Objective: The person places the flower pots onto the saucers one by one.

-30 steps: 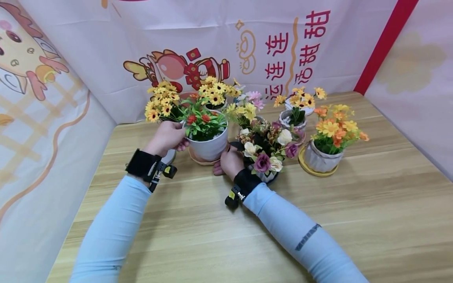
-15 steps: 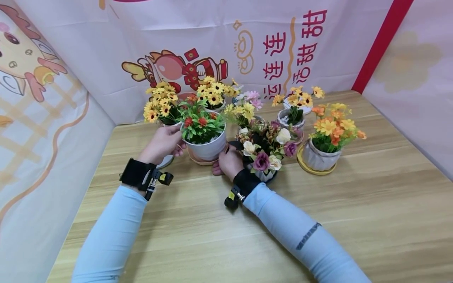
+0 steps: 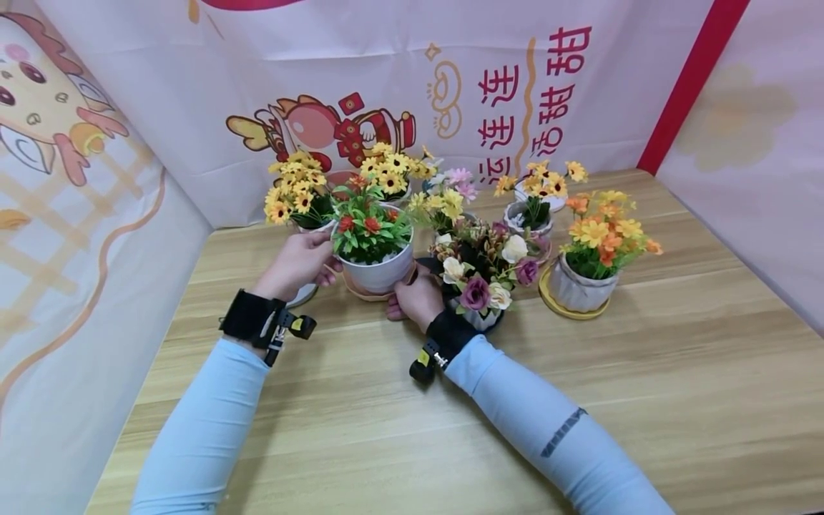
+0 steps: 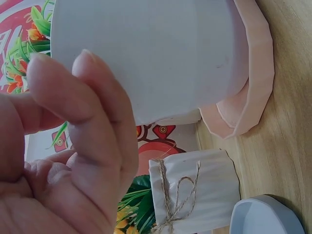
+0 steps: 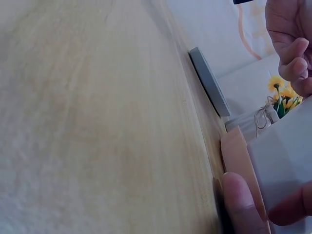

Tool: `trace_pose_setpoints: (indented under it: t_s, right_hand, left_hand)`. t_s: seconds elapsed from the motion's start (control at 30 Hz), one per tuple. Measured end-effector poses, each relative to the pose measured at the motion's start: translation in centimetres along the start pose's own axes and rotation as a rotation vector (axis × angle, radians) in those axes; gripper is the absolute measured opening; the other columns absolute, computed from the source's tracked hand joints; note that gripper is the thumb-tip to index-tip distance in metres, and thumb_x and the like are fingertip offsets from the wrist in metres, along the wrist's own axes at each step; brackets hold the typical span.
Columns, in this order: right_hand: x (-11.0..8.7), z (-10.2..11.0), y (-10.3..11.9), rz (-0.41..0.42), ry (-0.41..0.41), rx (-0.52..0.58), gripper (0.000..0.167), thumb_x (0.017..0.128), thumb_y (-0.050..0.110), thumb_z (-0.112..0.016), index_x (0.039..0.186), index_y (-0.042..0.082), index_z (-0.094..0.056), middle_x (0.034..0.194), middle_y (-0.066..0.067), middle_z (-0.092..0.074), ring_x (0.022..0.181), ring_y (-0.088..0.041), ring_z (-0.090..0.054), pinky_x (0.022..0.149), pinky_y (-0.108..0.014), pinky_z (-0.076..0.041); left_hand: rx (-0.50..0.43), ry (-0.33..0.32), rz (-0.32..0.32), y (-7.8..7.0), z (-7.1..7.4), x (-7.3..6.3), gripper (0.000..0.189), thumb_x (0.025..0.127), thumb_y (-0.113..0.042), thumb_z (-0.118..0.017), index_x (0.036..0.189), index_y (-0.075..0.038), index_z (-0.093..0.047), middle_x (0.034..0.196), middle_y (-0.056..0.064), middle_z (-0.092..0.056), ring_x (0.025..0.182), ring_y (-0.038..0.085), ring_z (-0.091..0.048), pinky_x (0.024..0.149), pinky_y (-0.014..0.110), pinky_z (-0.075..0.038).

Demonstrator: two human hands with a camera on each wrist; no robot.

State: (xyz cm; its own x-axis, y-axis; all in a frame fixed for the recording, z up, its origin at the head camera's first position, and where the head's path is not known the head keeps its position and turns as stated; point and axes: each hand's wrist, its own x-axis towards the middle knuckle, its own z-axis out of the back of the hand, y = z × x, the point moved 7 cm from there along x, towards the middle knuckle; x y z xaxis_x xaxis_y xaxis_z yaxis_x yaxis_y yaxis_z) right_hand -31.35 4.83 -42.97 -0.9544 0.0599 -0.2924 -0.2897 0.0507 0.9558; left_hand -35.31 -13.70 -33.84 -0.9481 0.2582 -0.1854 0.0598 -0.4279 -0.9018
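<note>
A white flower pot (image 3: pixel 375 275) with red flowers and green leaves stands tilted in a pink saucer (image 3: pixel 364 295) in the head view. My left hand (image 3: pixel 295 266) pinches the pot at its left rim; in the left wrist view the curled fingers (image 4: pixel 100 114) overlap its white side. At the saucer's right side, my right hand (image 3: pixel 420 295) pinches the edge. The right wrist view shows one fingertip (image 5: pixel 238 195) outside the saucer wall and another digit beside the pot. Close right of that hand stands a pot of purple and cream roses (image 3: pixel 476 292).
Yellow daisies (image 3: pixel 297 189) in a twine-tied pot (image 4: pixel 192 190) stand behind my left hand, near a grey-white saucer (image 4: pixel 263 217). More potted flowers line the back. Orange and yellow flowers (image 3: pixel 605 236) sit on a yellow saucer (image 3: pixel 575 310) at right. A printed cloth (image 3: pixel 322 43) hangs behind.
The white pot's rim has shifted slightly left and tipped toward me, and my left hand has moved a little left with it. My right hand has stayed at the saucer.
</note>
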Motion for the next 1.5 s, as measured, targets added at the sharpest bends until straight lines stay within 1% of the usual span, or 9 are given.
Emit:
trace_pose_setpoints:
  t_s: [0.17, 0.33, 0.5, 0.63, 0.8, 0.93, 1.07, 1.2, 1.5]
  right_hand:
    - [-0.3, 0.0, 0.0, 0.01, 0.006, 0.004, 0.047, 0.093, -0.002, -0.051, 0.14, 0.005, -0.044, 0.08, -0.022, -0.066, 0.06, -0.031, -0.07, 0.057, -0.041, -0.061]
    - [-0.8, 0.1, -0.1, 0.032, -0.016, -0.056, 0.042, 0.091, -0.002, -0.052, 0.132, -0.001, -0.046, 0.082, -0.019, -0.067, 0.06, -0.024, -0.069, 0.058, -0.034, -0.061]
    - [-2.0, 0.2, 0.3, 0.075, -0.023, -0.158, 0.036, 0.085, 0.0, -0.056, 0.121, 0.0, -0.051, 0.081, -0.014, -0.068, 0.062, -0.02, -0.069, 0.057, -0.028, -0.058]
    - [-3.4, 0.2, 0.7, 0.098, 0.024, -0.181, 0.053, 0.086, -0.001, -0.054, 0.138, -0.005, -0.044, 0.078, -0.011, -0.065, 0.059, -0.016, -0.067, 0.058, -0.029, -0.058]
    - [-5.7, 0.2, 1.0, 0.09, 0.13, -0.212, 0.073, 0.092, 0.002, -0.054, 0.155, -0.005, -0.015, 0.09, -0.016, -0.067, 0.063, -0.017, -0.068, 0.059, -0.029, -0.057]
    - [-7.9, 0.4, 1.2, 0.125, 0.25, -0.284, 0.061, 0.096, 0.004, -0.052, 0.152, -0.004, -0.028, 0.097, -0.016, -0.07, 0.068, -0.019, -0.069, 0.061, -0.031, -0.058]
    - [-9.8, 0.9, 1.3, 0.19, 0.334, -0.333, 0.048, 0.096, 0.002, -0.049, 0.143, -0.006, -0.045, 0.089, -0.014, -0.071, 0.067, -0.021, -0.07, 0.063, -0.034, -0.06]
    - [-10.6, 1.4, 0.8, 0.208, 0.382, -0.346, 0.044, 0.097, 0.001, -0.048, 0.14, -0.007, -0.049, 0.087, -0.014, -0.071, 0.066, -0.02, -0.069, 0.062, -0.036, -0.06]
    - [-10.7, 1.9, -0.1, 0.242, 0.396, -0.359, 0.041, 0.099, 0.002, -0.048, 0.138, -0.011, -0.049, 0.083, -0.017, -0.07, 0.063, -0.024, -0.069, 0.059, -0.037, -0.06]
  left_hand:
    - [-0.022, 0.001, 0.001, 0.3, 0.2, -0.2, 0.05, 0.106, -0.024, -0.044, 0.151, -0.002, -0.037, 0.085, 0.012, -0.065, 0.057, 0.011, -0.061, 0.052, 0.023, -0.054]
    - [-0.034, -0.018, 0.014, 0.6, 1.1, -1.0, 0.054, 0.106, -0.034, -0.047, 0.149, -0.003, -0.04, 0.086, 0.01, -0.064, 0.058, 0.012, -0.061, 0.051, 0.023, -0.053]
    - [0.04, -0.07, -0.029, 1.1, 3.2, -2.8, 0.053, 0.105, -0.036, -0.048, 0.142, 0.001, -0.048, 0.082, 0.008, -0.064, 0.057, 0.011, -0.061, 0.051, 0.024, -0.054]
    - [0.134, -0.134, -0.043, 2.4, 5.9, -4.1, 0.05, 0.104, -0.036, -0.051, 0.133, 0.004, -0.056, 0.077, 0.004, -0.065, 0.057, 0.01, -0.061, 0.051, 0.025, -0.054]
    - [0.213, -0.185, 0.024, 4.9, 9.3, -5.1, 0.05, 0.104, -0.03, -0.05, 0.134, 0.009, -0.051, 0.076, 0.006, -0.067, 0.057, 0.012, -0.062, 0.05, 0.023, -0.051]
    - [0.264, -0.193, 0.131, 7.3, 11.0, -5.1, 0.051, 0.104, -0.025, -0.044, 0.139, 0.012, -0.041, 0.078, 0.008, -0.068, 0.06, 0.014, -0.063, 0.055, 0.027, -0.054]
    - [0.307, -0.16, 0.229, 9.3, 11.1, -4.3, 0.056, 0.103, -0.025, -0.045, 0.14, 0.015, -0.034, 0.078, 0.01, -0.069, 0.064, 0.018, -0.065, 0.059, 0.031, -0.056]
    - [0.362, -0.106, 0.263, 10.4, 10.3, -3.3, 0.059, 0.103, -0.026, -0.044, 0.141, 0.017, -0.03, 0.079, 0.011, -0.069, 0.065, 0.019, -0.066, 0.058, 0.03, -0.054]
    - [0.282, -0.094, 0.32, 11.5, 9.0, -2.1, 0.058, 0.098, -0.009, -0.048, 0.145, 0.015, -0.025, 0.073, 0.008, -0.066, 0.057, 0.016, -0.063, 0.049, 0.026, -0.051]
